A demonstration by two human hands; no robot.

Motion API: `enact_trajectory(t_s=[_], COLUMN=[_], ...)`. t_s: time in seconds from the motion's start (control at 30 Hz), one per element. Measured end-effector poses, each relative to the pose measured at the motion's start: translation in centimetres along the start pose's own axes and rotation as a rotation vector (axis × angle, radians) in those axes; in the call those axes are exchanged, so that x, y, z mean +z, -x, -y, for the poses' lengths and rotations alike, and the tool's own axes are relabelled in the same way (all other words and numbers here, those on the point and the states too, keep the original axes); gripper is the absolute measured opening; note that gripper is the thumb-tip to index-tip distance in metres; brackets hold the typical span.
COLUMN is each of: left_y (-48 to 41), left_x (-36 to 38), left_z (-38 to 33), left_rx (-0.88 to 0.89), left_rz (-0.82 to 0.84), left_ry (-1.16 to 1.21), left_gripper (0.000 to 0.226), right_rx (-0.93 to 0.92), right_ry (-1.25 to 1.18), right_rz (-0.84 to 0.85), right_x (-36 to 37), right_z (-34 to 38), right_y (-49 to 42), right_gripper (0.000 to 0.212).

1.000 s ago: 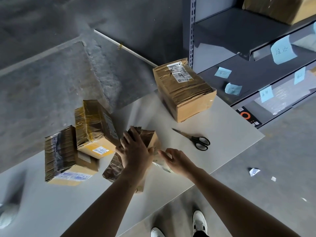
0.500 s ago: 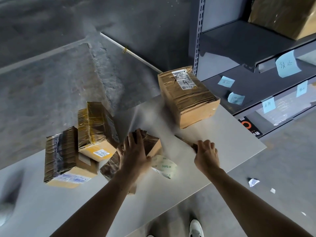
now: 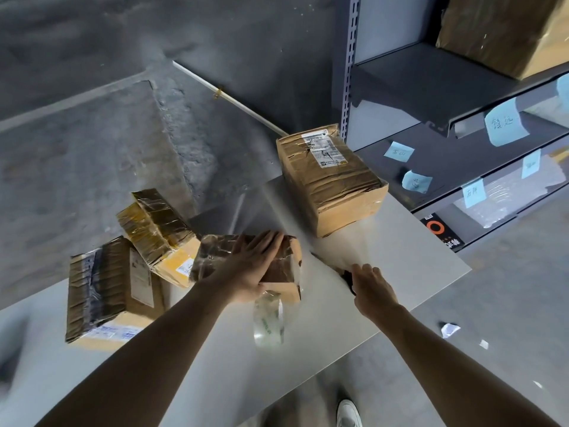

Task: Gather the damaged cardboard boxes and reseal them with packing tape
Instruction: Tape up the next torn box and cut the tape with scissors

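Under my left hand (image 3: 252, 263) lies the small crumpled box (image 3: 215, 257); my fingers are flat and straight, pressing it to the table (image 3: 415, 260). A second ago my right hand (image 3: 374, 291) was close beside the left one, at the tape. Now it has crossed to the scissors (image 3: 347, 276) and lies over their handles. The tape roll (image 3: 268, 318), let go, sits just below my left wrist against the box's near edge, and seems joined to it by a clear strip. I judge the strip is laid and the cut comes next.

Whether my right fingers have closed on the scissors I cannot tell: the back of the hand covers the handles, and only a dark bit and the blade tip show. A yellow-labelled box (image 3: 160, 229) and a dark-taped box (image 3: 107, 288) sit just left of my left hand. A larger box (image 3: 332, 186) stands well beyond my right fingertips.
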State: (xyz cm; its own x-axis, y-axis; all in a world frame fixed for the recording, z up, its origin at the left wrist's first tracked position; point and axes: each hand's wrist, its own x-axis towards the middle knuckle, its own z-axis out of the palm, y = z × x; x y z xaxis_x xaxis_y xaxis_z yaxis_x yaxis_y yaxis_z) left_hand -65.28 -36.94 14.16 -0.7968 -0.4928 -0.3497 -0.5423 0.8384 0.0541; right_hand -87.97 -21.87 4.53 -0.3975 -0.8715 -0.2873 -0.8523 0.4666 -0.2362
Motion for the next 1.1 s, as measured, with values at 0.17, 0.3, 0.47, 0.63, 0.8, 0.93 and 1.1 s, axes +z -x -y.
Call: enact_trajectory(t_s=[0.17, 0.3, 0.47, 0.63, 0.8, 0.93, 1.1], left_y=[-1.0, -1.4, 0.2, 3.9, 6.0, 6.1, 5.9], left_x=[0.0, 0.7, 2.1, 4.2, 6.3, 6.9, 7.2], left_z=[0.0, 0.4, 0.0, -0.5, -1.2, -2.0, -2.5], left_rx=[0.154, 0.235, 0.147, 0.020, -0.117, -0.145, -0.188], left_rz=[-0.037, -0.153, -0.368, -0.659, -0.773, -0.781, -0.720], left_ry=[-0.082, -0.182, -0.080, 0.267, 0.386, 0.432, 0.491], left_gripper=[0.112, 0.113, 0.102, 0.076, 0.047, 0.050, 0.057], right_rx=[0.044, 0.005, 0.041, 0.078, 0.072, -0.034, -0.161], right_ry=[-0.153, -0.366, -0.401, -0.485, -0.687, -0.869, -0.870], right_rz=[0.085, 0.111, 0.197, 0.154, 0.052, 0.041, 0.052], right_x=[-1.3, -1.4, -1.8, -2.2, -1.9, -2.4, -4.6], right_z=[0.0, -0.2, -0.4, -0.5, -0.2, 1.4, 4.3], right_y=[0.4, 1.2, 2.5, 4.7, 7.0, 8.3, 8.8], right_gripper=[0.029, 0.031, 0.049, 0.039, 0.026, 0.025, 0.024])
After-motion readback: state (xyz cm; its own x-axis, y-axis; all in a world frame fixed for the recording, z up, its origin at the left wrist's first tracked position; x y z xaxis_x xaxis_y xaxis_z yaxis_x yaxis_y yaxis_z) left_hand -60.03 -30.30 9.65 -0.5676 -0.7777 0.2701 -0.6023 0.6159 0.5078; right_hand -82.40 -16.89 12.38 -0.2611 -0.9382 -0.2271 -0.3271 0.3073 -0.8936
